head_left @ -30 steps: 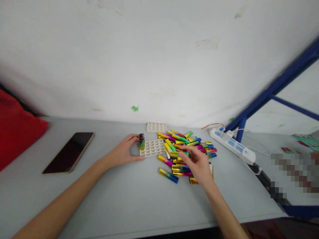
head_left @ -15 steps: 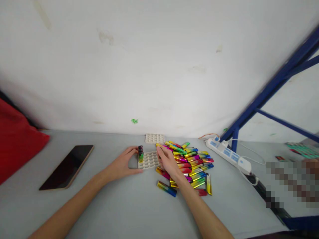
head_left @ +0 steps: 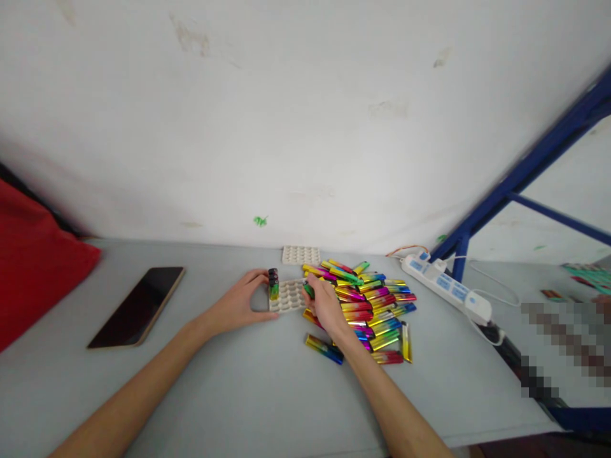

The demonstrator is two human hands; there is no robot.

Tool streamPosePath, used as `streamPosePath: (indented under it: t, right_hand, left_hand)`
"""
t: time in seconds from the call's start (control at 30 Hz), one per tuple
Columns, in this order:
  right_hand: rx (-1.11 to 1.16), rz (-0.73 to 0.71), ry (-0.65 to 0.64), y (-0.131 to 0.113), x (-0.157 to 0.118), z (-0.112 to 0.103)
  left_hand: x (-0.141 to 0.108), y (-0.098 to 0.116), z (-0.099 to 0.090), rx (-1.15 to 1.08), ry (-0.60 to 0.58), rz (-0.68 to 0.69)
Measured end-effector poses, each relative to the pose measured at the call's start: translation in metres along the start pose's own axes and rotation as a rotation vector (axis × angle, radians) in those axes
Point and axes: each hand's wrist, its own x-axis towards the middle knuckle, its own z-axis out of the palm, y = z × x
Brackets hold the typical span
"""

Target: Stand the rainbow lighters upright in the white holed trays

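A white tray (head_left: 289, 296) with rows of round holes lies on the table. A few lighters (head_left: 273, 284) with black tops stand upright in its left end. My left hand (head_left: 237, 304) grips that end, thumb at the near corner and fingers at the far side beside the standing lighters. In my right hand (head_left: 326, 303), closed over the tray's right end, is a green lighter (head_left: 309, 290), mostly covered by the fingers. A loose pile of shiny multicoloured lighters (head_left: 357, 306) spreads under and right of this hand.
Against the wall lies a second white tray (head_left: 300, 255). A white power strip (head_left: 446, 286) with cables is at the right, near a blue metal frame (head_left: 487, 207). A dark tablet (head_left: 138, 307) and red cloth (head_left: 42, 267) are at the left.
My right hand has turned slightly, and a green lighter now shows between its fingers. My left hand keeps its place on the tray. The whole view has shifted a little.
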Motion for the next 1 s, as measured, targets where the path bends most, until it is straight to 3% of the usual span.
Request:
streamPosePath:
  t: [0.13, 0.33, 0.4, 0.63, 1.0]
  right_hand:
    - [0.106, 0.032, -0.067, -0.006, -0.004, -0.005]
    - [-0.165, -0.301, 0.023, -0.014, -0.008, -0.011]
    - [-0.246, -0.353, 0.05, -0.016, -0.008, -0.009]
    - [-0.337, -0.338, -0.055, -0.012, -0.003, 0.01]
    - [-0.829, -0.434, -0.239, -0.035, -0.003, 0.01]
  left_hand:
    - [0.0, 0.0, 0.0, 0.012, -0.013, -0.001]
    - [0.001, 0.002, -0.002, 0.002, -0.025, 0.0]
    - [0.001, 0.003, -0.002, -0.006, -0.017, 0.005]
    - [-0.001, 0.005, 0.0, -0.011, -0.003, 0.018]
    - [0.001, 0.007, 0.0, 0.009, -0.015, 0.035]
